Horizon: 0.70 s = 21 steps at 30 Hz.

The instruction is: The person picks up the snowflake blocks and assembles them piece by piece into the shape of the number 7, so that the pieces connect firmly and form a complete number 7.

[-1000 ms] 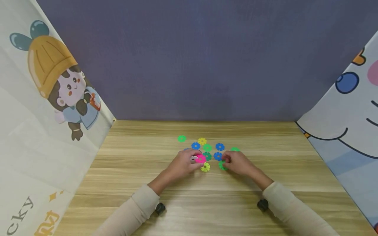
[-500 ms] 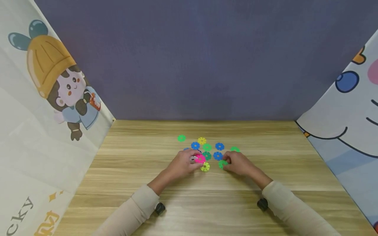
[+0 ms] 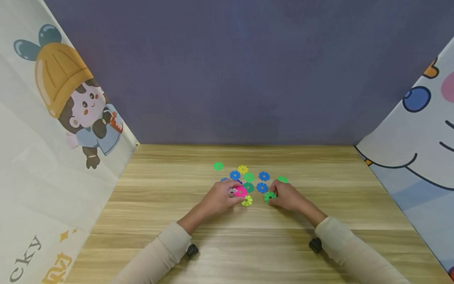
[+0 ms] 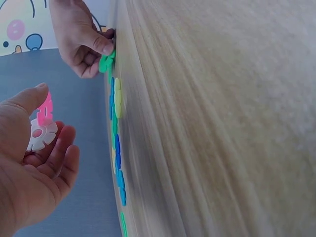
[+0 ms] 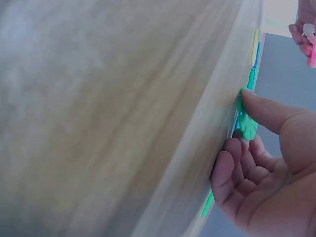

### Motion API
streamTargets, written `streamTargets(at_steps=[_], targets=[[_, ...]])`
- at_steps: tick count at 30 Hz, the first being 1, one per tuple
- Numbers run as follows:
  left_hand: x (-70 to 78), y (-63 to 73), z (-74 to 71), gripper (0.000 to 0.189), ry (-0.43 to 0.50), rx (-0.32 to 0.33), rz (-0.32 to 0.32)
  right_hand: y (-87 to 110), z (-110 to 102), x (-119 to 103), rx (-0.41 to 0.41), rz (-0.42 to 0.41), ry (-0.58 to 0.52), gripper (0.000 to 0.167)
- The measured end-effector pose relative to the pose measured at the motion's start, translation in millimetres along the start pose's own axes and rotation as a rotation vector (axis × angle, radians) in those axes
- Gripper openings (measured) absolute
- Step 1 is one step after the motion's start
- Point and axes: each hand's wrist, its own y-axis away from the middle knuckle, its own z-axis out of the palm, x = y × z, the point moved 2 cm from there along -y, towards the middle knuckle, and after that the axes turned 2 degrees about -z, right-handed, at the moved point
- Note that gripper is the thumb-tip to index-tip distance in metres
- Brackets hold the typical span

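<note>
My left hand [image 3: 219, 199] holds a pink snowflake disc [image 3: 241, 192] with a white snowflake disc [image 3: 232, 191] slotted into it. In the left wrist view the pink disc [image 4: 45, 109] stands crosswise on the white disc [image 4: 43, 135], both raised off the table, with the thumb at the pink one. My right hand [image 3: 289, 196] pinches a green snowflake disc [image 3: 270, 197] between thumb and fingers. The right wrist view has this green disc [image 5: 248, 127] tilted close to the tabletop. A yellow-green disc [image 3: 246, 200] lies between the hands.
On the wooden table [image 3: 248, 252] lie several loose discs, among them a blue disc [image 3: 262, 187], a dark green disc [image 3: 248, 187], a yellow disc [image 3: 242, 169] and a green disc [image 3: 218, 166] at the far left. A dark panel [image 3: 244, 79] stands behind the table.
My right hand has pinched the green disc and tilted it up, moving it slightly right. The left hand keeps its hold on the pink and white discs, almost still.
</note>
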Motion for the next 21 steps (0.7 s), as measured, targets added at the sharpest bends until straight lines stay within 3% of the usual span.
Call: streamTargets(at_steps=[7,14,21], targets=[[-0.7,1.9,-1.3,0.038,0.004,-0.01,-0.01,-0.3,1.2,0.3,0.02,0.011,0.028,0.033],[0.2,1.8,-2.4,0.038,-0.006,0.005,0.005,3.4,-3.8,-3.3,0.102,-0.084,0.038,0.014],[-0.3,1.2,-1.7,0.036,0.002,0.014,0.014,8.6,-10.3,-14.8,0.131,-0.147,0.008,0.008]])
